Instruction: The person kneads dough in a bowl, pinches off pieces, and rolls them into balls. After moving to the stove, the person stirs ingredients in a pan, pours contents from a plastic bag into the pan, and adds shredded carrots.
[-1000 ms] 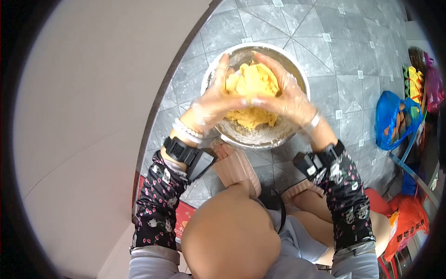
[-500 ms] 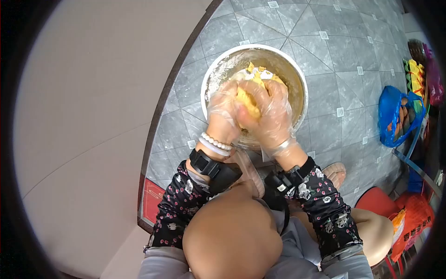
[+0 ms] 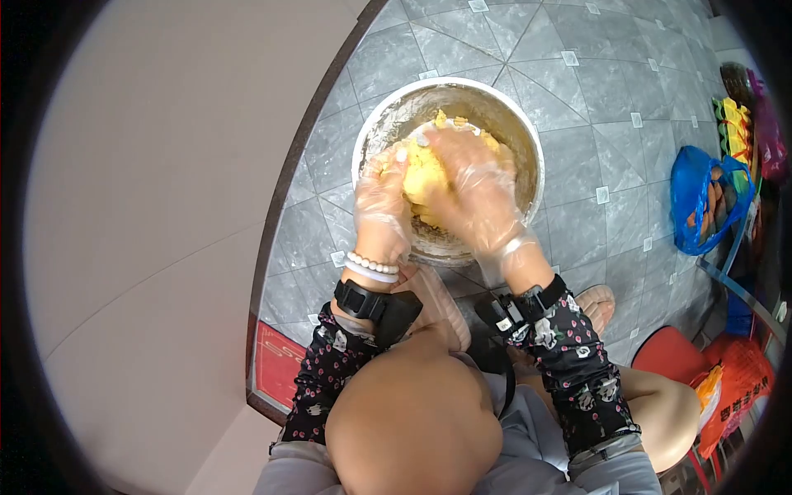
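A lump of yellow dough is between my two hands, inside a round metal basin with a white rim. My left hand, in a clear plastic glove, curls round the lump's left side. From the right, my right hand, gloved the same way, grips the dough with its fingers over the top and its thumb lower down; it is slightly blurred. More yellow dough and some white flour show behind the hands, and flour smears the inner wall. The basin's bottom is mostly hidden.
Grey tiles surround the basin. On the left rises a pale panel with a dark edge, and a red mat lies by it. A blue plastic bag stands at right, near red bags. My knee is close below.
My hands have moved slightly apart, showing more of the lump. The right hand's fingers have shifted left over its top, and the left hand has moved a little left.
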A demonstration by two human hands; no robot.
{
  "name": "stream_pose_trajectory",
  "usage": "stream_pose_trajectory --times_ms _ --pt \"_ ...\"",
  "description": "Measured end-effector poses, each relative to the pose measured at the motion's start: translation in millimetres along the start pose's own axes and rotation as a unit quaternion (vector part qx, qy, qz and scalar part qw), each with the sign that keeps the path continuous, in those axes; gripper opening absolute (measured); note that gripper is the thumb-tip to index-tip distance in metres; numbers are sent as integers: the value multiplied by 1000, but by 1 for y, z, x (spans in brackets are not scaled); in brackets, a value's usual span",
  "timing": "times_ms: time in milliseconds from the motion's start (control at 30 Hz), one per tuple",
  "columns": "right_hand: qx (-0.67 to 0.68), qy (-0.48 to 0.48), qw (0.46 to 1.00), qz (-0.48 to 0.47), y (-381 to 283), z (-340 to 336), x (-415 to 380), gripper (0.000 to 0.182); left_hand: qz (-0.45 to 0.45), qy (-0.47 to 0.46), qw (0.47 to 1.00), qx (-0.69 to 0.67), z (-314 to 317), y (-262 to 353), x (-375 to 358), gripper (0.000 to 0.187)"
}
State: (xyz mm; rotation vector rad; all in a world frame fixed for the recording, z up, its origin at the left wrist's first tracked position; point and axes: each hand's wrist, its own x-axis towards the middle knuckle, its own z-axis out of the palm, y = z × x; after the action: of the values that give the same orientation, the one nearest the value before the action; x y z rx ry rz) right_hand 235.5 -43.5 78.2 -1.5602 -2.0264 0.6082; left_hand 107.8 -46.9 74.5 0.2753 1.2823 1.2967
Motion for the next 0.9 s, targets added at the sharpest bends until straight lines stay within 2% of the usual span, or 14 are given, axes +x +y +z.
stream_pose_trajectory --times_ms 33,133,267,333,367,467,500,600,667,700,733,767,867,900 --pt "-20 -12 999 -40 -8 -6 0 58 7 -4 1000 7 -1 -1 2 19" --pt "-54 -14 998 -25 -8 7 -2 62 35 -12 999 33 -4 -6 6 14" --pt "-72 -182 979 59 -11 -2 7 62 82 18 991 107 2 -3 13 16" --pt "-79 -272 955 92 -10 -13 17 64 209 42 923 319 3 9 3 25" --pt "-99 -245 960 95 -2 -13 18 62 270 51 866 417 2 17 1 29" --pt "-136 -192 970 66 19 -8 14 60 252 94 887 375 -8 44 13 23" --pt "-131 -188 973 36 19 -7 11 60 141 62 973 170 -4 46 9 19" --pt "14 -164 986 -8 27 -11 17 63 37 -1 999 -17 2 41 14 16" --pt "152 -150 977 -17 23 -19 25 65 -7 -50 999 -8 -8 34 18 23" --pt "297 -139 944 41 18 -24 24 58 -27 -61 997 -28 -11 27 18 26" --pt "267 -118 955 49 6 -20 23 52 -47 -75 995 -48 -10 22 16 29" --pt "236 -95 966 53 -8 -16 24 46 -62 -18 997 -34 -2 16 13 38" --pt "113 -15 993 10 -27 -8 13 35 -54 -2 996 -78 13 2 -1 34" --pt "195 -41 974 111 -27 -1 19 37 -42 8 999 -32 13 -3 0 32"
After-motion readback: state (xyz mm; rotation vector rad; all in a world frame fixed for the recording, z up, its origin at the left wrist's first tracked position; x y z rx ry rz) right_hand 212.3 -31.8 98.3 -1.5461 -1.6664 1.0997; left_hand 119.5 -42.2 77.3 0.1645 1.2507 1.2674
